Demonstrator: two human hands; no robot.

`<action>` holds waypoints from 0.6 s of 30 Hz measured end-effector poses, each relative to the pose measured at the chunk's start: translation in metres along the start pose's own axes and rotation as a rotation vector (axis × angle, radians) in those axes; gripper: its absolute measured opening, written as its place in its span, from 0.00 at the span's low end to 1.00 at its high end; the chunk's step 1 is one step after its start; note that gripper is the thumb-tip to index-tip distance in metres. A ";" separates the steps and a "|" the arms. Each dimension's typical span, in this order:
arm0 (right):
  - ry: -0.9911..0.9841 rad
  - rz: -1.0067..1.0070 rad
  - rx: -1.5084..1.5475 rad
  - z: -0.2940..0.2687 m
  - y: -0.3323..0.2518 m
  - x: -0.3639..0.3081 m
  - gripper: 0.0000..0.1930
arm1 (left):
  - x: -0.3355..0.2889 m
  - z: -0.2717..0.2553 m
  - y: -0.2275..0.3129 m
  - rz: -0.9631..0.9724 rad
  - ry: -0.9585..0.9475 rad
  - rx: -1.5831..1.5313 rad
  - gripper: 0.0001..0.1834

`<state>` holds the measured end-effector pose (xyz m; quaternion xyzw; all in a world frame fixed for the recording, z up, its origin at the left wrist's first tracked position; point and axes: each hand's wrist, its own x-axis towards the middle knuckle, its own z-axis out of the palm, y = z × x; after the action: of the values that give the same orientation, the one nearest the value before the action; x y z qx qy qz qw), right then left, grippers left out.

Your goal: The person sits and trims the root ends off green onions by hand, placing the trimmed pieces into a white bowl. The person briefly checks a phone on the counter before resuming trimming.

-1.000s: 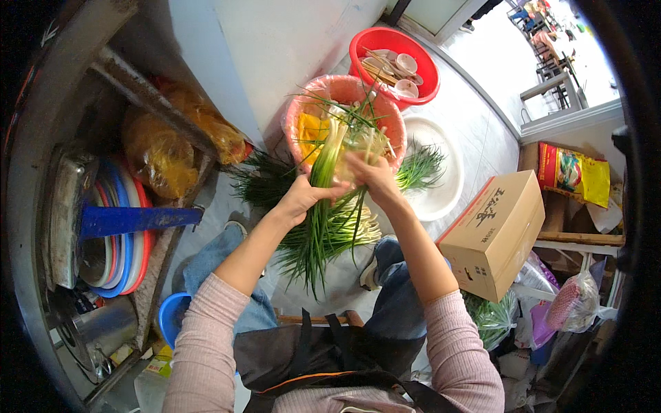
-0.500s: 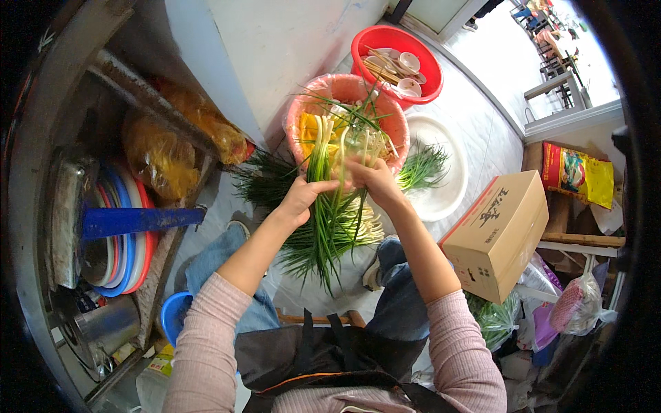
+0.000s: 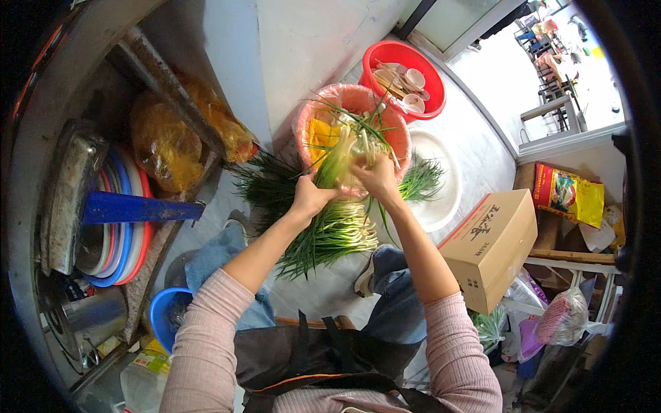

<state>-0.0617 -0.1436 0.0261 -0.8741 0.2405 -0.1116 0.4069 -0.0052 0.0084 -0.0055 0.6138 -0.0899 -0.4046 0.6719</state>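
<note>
My left hand point(image 3: 311, 196) is closed around a bunch of long green chives point(image 3: 337, 160), pale stem ends pointing away from me. My right hand point(image 3: 376, 177) is pinched on stalks at the right side of the same bunch; its fingertips are smeared by motion. Both hands are at the near rim of a bin lined with a pink plastic bag point(image 3: 301, 129), which holds loose stalks, scraps and a yellow wrapper point(image 3: 321, 135). Below my hands, a pile of chives point(image 3: 329, 237) lies on the floor, with a darker green heap point(image 3: 265, 180) to its left.
Trimmed greens point(image 3: 421, 180) lie on a round white tray point(image 3: 449, 196) to the right. Behind the bin stands a red basin point(image 3: 432, 69) with bowls and chopsticks. A cardboard box point(image 3: 490, 244) is on the right; a blue stool point(image 3: 141, 208) and blue bucket point(image 3: 162, 318) are on the left.
The held bunch has swung up and away from me, so its leaves no longer hang over the floor pile. My right hand has shifted slightly, and the view has tilted a little.
</note>
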 end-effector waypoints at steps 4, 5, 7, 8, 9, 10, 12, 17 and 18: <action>-0.202 -0.249 -0.104 -0.012 -0.011 0.003 0.11 | -0.003 -0.003 0.005 -0.042 -0.043 -0.020 0.27; -0.244 -0.232 -0.097 -0.012 -0.014 0.005 0.10 | -0.004 -0.003 0.006 -0.065 -0.066 -0.018 0.27; -0.188 -0.172 -0.192 -0.015 -0.016 0.010 0.10 | -0.006 -0.003 0.009 -0.005 -0.042 0.019 0.26; -0.159 -0.173 -0.223 -0.017 -0.015 0.014 0.10 | -0.006 -0.003 0.010 -0.010 -0.027 0.052 0.26; -0.083 -0.215 -0.151 -0.021 -0.012 0.019 0.09 | -0.007 -0.004 0.012 0.025 -0.037 0.032 0.25; -0.009 -0.090 -0.217 -0.023 -0.008 0.027 0.08 | -0.008 -0.005 0.015 0.021 -0.045 0.030 0.25; 0.059 -0.020 -0.039 -0.033 0.006 0.044 0.08 | -0.012 -0.007 0.019 0.008 -0.048 0.021 0.22; 0.296 0.229 -0.073 -0.061 0.065 0.099 0.08 | -0.013 -0.016 0.022 -0.048 -0.013 0.010 0.15; 0.368 0.361 -0.061 -0.066 0.079 0.110 0.11 | -0.012 -0.019 0.021 -0.071 -0.017 -0.033 0.14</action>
<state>-0.0192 -0.2870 0.0083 -0.7938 0.4660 -0.1872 0.3431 0.0078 0.0293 0.0135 0.6020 -0.0674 -0.4348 0.6663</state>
